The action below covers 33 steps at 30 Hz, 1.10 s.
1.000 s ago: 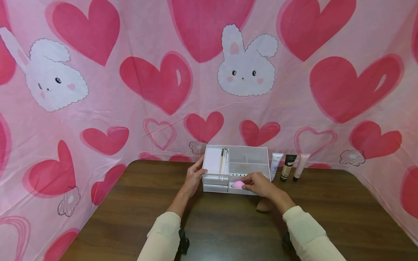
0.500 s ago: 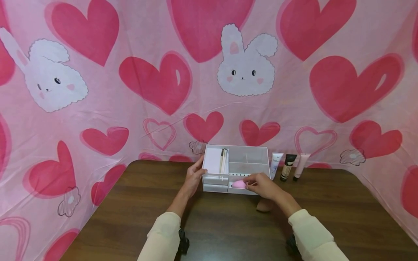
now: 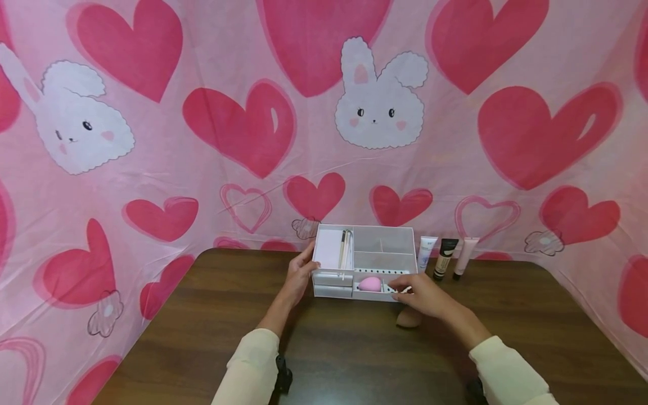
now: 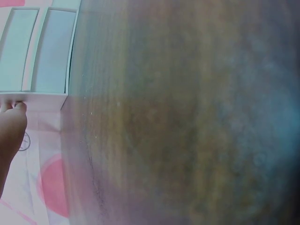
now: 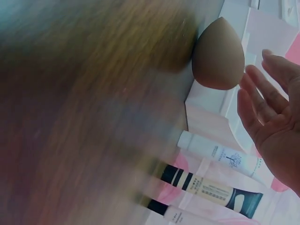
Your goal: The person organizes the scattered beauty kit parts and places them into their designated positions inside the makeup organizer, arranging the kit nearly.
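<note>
A white makeup organizer [image 3: 383, 261] stands at the back of the table in the head view. My left hand [image 3: 300, 275] holds its left side, thumb over the upper edge; the left wrist view shows fingertips against the organizer's wall [image 4: 44, 99]. A pink makeup sponge [image 3: 370, 284] lies in the front right compartment. Just to its right is my right hand [image 3: 422, 292], fingers loosely extended over the compartment's front edge, with nothing in them. Below that hand, a brown makeup sponge [image 3: 408, 319] sits on the table, large in the right wrist view.
Makeup brushes [image 3: 346, 250] stand in the organizer's left section, above two small drawers [image 3: 332, 285]. To its right are a white tube [image 3: 427, 251], a black and beige tube [image 3: 445, 259] and a pink tube [image 3: 466, 259]. A heart-patterned cloth [image 3: 304, 157] hangs behind the table.
My right hand has let go of the pink sponge, which now rests in the compartment, and has moved right. The left hand has stayed on the organizer.
</note>
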### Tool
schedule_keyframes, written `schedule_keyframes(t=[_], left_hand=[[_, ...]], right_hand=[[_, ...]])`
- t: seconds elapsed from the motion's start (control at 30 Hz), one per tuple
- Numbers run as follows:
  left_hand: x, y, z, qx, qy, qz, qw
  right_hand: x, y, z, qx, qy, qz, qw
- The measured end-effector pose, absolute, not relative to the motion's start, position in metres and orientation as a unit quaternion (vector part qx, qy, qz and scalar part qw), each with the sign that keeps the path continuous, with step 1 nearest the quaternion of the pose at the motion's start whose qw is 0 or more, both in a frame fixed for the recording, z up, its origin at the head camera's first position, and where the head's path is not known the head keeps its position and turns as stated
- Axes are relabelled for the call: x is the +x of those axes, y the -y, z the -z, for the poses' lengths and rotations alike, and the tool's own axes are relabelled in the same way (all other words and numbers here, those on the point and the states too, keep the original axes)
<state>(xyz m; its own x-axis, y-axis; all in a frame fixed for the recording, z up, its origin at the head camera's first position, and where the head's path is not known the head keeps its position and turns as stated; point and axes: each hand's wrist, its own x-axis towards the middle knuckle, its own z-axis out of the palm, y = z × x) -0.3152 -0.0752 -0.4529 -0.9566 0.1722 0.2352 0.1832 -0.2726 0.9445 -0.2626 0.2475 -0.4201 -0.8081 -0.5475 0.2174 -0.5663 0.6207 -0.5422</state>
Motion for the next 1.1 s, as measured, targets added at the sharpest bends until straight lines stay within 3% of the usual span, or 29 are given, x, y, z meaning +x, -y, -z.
schedule_keyframes(t=[0.4, 0.67, 1.1], left_hand=[[-0.316, 0.076, 0.452, -0.137, 0.598, 0.790, 0.002], [-0.315, 0.076, 0.450, -0.141, 0.596, 0.790, 0.002], [-0.313, 0.075, 0.450, -0.140, 0.595, 0.791, -0.002]], right_hand=[[-0.243, -0.265, 0.413, 0.301, 0.920, -0.249, -0.008], [-0.236, -0.271, 0.419, 0.313, 0.926, -0.206, -0.054], [-0.233, -0.279, 0.426, 0.315, 0.928, -0.197, -0.012]])
